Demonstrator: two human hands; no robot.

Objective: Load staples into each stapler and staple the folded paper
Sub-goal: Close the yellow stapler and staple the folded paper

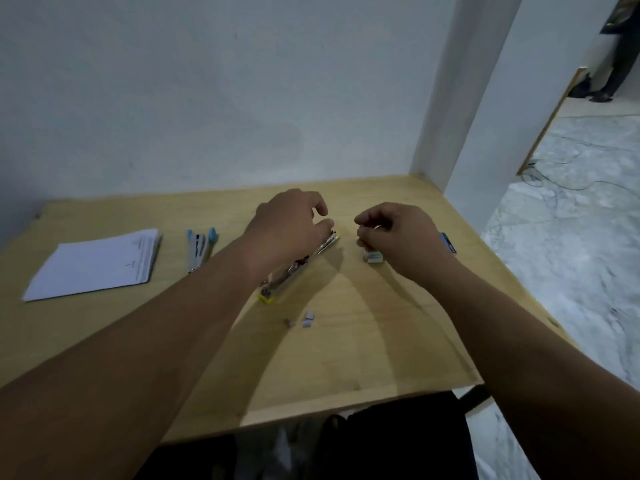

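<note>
Loading step: left hand (291, 225) pressing opened stapler (300, 268); right hand (398, 233) at three o'clock, pinching something small, probably staples. Next: seat strip squarely in channel.

Both bare forearms are stretched forward. The left hand (291, 226) is held palm down with fingers curled. The right hand (401, 233) is held beside it, fingertips pinched together.

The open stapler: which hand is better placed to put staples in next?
Probably the right hand: it hovers above the staple box, while the left hand rests on the stapler.
</note>
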